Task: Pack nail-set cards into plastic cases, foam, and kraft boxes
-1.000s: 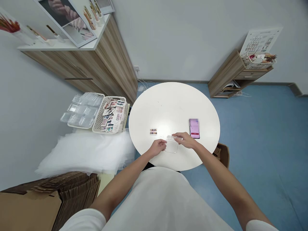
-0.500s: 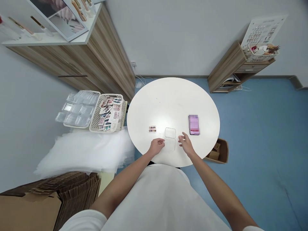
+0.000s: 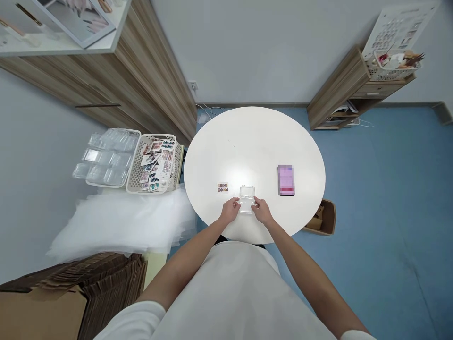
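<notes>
A clear plastic case (image 3: 247,191) lies unfolded near the front of the white round table (image 3: 255,137), its lid half away from me. My left hand (image 3: 230,209) pinches the case's left edge. On the opposite side, my right hand (image 3: 262,210) grips the right edge between thumb and fingers. Left of the case is a small card of press-on nails (image 3: 222,188), in two rows of brownish and purple tones. A phone with a blurred pink-purple screen (image 3: 286,180) lies to the right.
Left of the table stand a basket of nail cards (image 3: 132,182) and a basket of clear cases (image 3: 106,163). White plastic sheets (image 3: 120,222) and stacked flat cardboard (image 3: 113,283) lie nearer. A cardboard box (image 3: 329,219) sits on the floor at right.
My right hand has moved left from beside the case and closed on its right edge. My left hand still holds the left side. The camera view has shifted slightly.
</notes>
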Available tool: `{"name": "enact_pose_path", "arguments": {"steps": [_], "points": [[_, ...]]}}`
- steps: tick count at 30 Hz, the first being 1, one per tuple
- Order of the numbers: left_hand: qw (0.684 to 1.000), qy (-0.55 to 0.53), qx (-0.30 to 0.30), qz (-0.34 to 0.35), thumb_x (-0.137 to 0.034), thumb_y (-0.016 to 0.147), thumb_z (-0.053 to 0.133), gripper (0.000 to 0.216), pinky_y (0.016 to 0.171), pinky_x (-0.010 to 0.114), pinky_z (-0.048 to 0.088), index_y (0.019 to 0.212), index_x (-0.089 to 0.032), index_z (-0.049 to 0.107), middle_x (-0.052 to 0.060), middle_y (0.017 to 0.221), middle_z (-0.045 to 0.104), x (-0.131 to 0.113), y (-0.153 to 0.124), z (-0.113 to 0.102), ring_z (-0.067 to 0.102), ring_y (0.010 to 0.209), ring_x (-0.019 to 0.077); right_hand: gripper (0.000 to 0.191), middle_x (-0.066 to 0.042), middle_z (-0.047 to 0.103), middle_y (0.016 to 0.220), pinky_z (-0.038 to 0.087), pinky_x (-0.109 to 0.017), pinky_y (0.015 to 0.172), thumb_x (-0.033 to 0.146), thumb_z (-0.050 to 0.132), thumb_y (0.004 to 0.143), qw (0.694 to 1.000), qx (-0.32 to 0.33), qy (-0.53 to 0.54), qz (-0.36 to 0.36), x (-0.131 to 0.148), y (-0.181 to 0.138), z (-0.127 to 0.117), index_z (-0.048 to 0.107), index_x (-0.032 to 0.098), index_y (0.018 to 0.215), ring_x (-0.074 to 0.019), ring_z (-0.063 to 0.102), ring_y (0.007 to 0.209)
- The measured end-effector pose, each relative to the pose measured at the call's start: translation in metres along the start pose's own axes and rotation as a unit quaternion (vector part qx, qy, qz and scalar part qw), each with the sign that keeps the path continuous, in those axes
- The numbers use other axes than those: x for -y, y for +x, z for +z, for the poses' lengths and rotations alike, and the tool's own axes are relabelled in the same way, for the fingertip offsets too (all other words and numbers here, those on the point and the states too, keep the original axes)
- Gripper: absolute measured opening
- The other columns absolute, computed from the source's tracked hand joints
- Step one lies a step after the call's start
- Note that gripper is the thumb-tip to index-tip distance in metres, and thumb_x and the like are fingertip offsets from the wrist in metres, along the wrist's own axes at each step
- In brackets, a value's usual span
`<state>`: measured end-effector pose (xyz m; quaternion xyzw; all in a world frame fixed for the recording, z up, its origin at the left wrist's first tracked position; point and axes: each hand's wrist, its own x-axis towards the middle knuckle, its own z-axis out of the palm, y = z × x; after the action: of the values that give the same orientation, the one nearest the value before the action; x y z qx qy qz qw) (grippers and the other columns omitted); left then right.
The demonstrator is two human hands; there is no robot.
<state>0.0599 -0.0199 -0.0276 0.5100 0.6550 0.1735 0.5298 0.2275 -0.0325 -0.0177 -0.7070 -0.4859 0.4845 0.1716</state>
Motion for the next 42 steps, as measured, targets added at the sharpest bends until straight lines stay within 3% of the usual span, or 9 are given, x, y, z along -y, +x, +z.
{"name": "enact_pose_path", "arguments": {"steps": [10, 15, 18, 21, 24, 26, 30, 33, 42], "points": [[0.997, 0.056, 0.038, -0.046, -0.025, 0.075, 0.054, 0.047, 0.079, 0.027, 0.042, 0.121, -0.017, 0.047, 0.006, 0.099, 0.057, 0.013, 0.024, 0.001, 0.054, 0.084, 0.0150, 0.030, -0.004, 0.049, 0.095, 0.044, -0.028, 0.069, 0.025, 0.049, 0.070, 0.999, 0.034, -0.011, 0.013, -0.010, 0.027, 0.016, 0.052, 0.019, 0.100, -0.0135, 0.051, 0.073], [0.995, 0.066, 0.055, -0.047, -0.031, 0.072, 0.057, 0.055, 0.083, 0.031, 0.040, 0.123, -0.015, 0.044, 0.013, 0.114, 0.050, 0.017, 0.025, 0.002, 0.053, 0.096, 0.0214, 0.047, -0.007, 0.049, 0.105, 0.045, -0.031, 0.076, 0.027, 0.049, 0.071, 0.999, 0.039, 0.002, 0.028, -0.013, 0.024, 0.022, 0.045, 0.020, 0.117, -0.0160, 0.054, 0.081], [0.996, 0.067, 0.055, -0.032, -0.030, 0.072, 0.058, 0.054, 0.085, 0.033, 0.039, 0.121, -0.014, 0.045, 0.014, 0.115, 0.049, 0.019, 0.022, -0.003, 0.052, 0.100, 0.0227, 0.051, -0.010, 0.048, 0.113, 0.044, -0.034, 0.082, 0.026, 0.047, 0.072, 0.999, -0.017, -0.010, 0.028, -0.007, 0.020, 0.024, 0.042, 0.017, 0.122, -0.0191, 0.053, 0.091], [0.998, 0.056, -0.011, -0.027, -0.028, 0.074, 0.055, 0.043, 0.086, 0.033, 0.040, 0.114, -0.014, 0.049, 0.013, 0.113, 0.051, 0.022, 0.021, -0.020, 0.053, 0.097, 0.0211, 0.048, -0.010, 0.049, 0.115, 0.043, -0.036, 0.085, 0.024, 0.044, 0.073, 0.998, -0.055, -0.006, -0.006, 0.009, 0.021, 0.033, 0.045, 0.017, 0.120, -0.0202, 0.052, 0.096], [0.991, 0.017, -0.115, -0.066, -0.024, 0.076, 0.051, 0.038, 0.088, 0.033, 0.040, 0.113, -0.016, 0.049, 0.013, 0.117, 0.049, 0.027, 0.026, -0.045, 0.051, 0.102, 0.0207, 0.047, -0.007, 0.053, 0.115, 0.043, -0.034, 0.087, 0.019, 0.044, 0.070, 0.998, -0.001, 0.050, -0.028, 0.032, 0.030, 0.054, 0.048, 0.019, 0.117, -0.0185, 0.053, 0.098], [0.984, -0.018, -0.144, -0.102, -0.021, 0.076, 0.049, 0.041, 0.092, 0.032, 0.038, 0.117, -0.017, 0.046, 0.012, 0.123, 0.047, 0.031, 0.033, -0.060, 0.048, 0.109, 0.0209, 0.052, -0.007, 0.051, 0.120, 0.042, -0.033, 0.090, 0.016, 0.046, 0.067, 0.994, 0.031, 0.104, -0.008, 0.046, 0.040, 0.070, 0.046, 0.020, 0.119, -0.0181, 0.051, 0.105], [0.978, -0.081, -0.129, -0.146, -0.018, 0.077, 0.046, 0.046, 0.098, 0.032, 0.034, 0.123, -0.018, 0.042, 0.010, 0.129, 0.045, 0.035, 0.046, -0.075, 0.043, 0.118, 0.0207, 0.063, -0.006, 0.044, 0.129, 0.039, -0.033, 0.093, 0.015, 0.048, 0.064, 0.979, 0.051, 0.190, 0.059, 0.063, 0.057, 0.094, 0.039, 0.022, 0.126, -0.0187, 0.044, 0.116], [0.976, -0.103, -0.113, -0.153, -0.018, 0.076, 0.044, 0.049, 0.099, 0.033, 0.033, 0.125, -0.017, 0.040, 0.010, 0.132, 0.043, 0.036, 0.049, -0.076, 0.041, 0.120, 0.0203, 0.067, -0.007, 0.042, 0.132, 0.037, -0.034, 0.096, 0.015, 0.050, 0.062, 0.970, 0.042, 0.218, 0.099, 0.068, 0.061, 0.099, 0.036, 0.021, 0.128, -0.0192, 0.041, 0.120], [0.978, -0.116, -0.075, -0.154, -0.018, 0.079, 0.041, 0.046, 0.095, 0.031, 0.037, 0.125, -0.018, 0.041, 0.008, 0.133, 0.042, 0.035, 0.049, -0.076, 0.042, 0.120, 0.0195, 0.070, -0.007, 0.045, 0.130, 0.041, -0.032, 0.092, 0.013, 0.049, 0.062, 0.956, 0.033, 0.267, 0.118, 0.068, 0.056, 0.105, 0.035, 0.023, 0.129, -0.0188, 0.042, 0.119]]}}
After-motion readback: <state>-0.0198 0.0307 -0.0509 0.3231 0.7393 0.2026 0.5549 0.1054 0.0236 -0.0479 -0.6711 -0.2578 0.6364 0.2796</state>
